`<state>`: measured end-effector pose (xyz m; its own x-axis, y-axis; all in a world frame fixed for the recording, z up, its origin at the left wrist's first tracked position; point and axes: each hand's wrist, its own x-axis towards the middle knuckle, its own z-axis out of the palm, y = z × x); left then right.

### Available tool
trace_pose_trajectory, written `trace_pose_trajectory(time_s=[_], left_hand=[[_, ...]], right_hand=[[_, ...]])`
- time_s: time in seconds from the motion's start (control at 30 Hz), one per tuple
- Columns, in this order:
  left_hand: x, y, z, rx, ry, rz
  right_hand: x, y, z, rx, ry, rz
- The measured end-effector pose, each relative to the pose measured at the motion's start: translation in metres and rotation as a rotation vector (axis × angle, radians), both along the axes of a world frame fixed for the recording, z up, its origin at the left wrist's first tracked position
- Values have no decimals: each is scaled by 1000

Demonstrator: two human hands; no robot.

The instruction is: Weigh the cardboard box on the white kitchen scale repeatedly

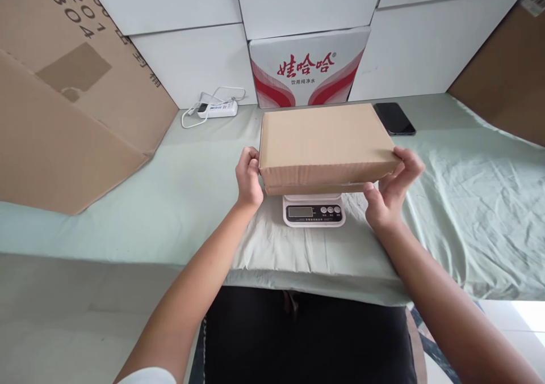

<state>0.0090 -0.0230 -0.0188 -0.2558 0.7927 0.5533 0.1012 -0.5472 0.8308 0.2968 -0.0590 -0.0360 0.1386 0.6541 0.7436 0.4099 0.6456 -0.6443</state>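
Note:
A closed brown cardboard box (326, 137) is gripped between my two hands, over a white kitchen scale (314, 211). My left hand (250, 177) holds the box's left end, its fingers partly hidden behind the edge. At the right end my right hand (392, 188) has its thumb near the lower front edge and its fingers on the corner. The box looks slightly tilted and covers the scale's platform, so I cannot tell whether it rests on it. The scale's display and several buttons show in front; no digits are readable.
A black phone (395, 118) lies behind the box at right. A white device with a cable (218, 109) is at back left. Large cardboard (85, 117) stands left, more cardboard (502, 69) right. A printed white carton (309, 69) stands behind, on the green tablecloth (191, 202).

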Motion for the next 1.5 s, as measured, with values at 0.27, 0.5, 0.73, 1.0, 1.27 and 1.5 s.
trace_pose_trajectory(time_s=[0.27, 0.5, 0.73, 1.0, 1.27, 1.5], left_hand=[[-2, 9, -3, 97, -14, -56], [-5, 8, -5, 50, -42, -46], [-7, 11, -2, -39, -97, 25], [-7, 9, -5, -2, -27, -21], [-9, 8, -3, -25, -10, 60], [-4, -9, -3, -126, -94, 115]], right_hand=[[5, 14, -11, 86, 67, -11], [5, 13, -14, 47, 78, -16], [2, 8, -3, 18, 101, 8], [0, 5, 1, -25, 103, -21], [3, 11, -6, -11, 80, -8], [9, 14, -6, -46, 59, -49]])
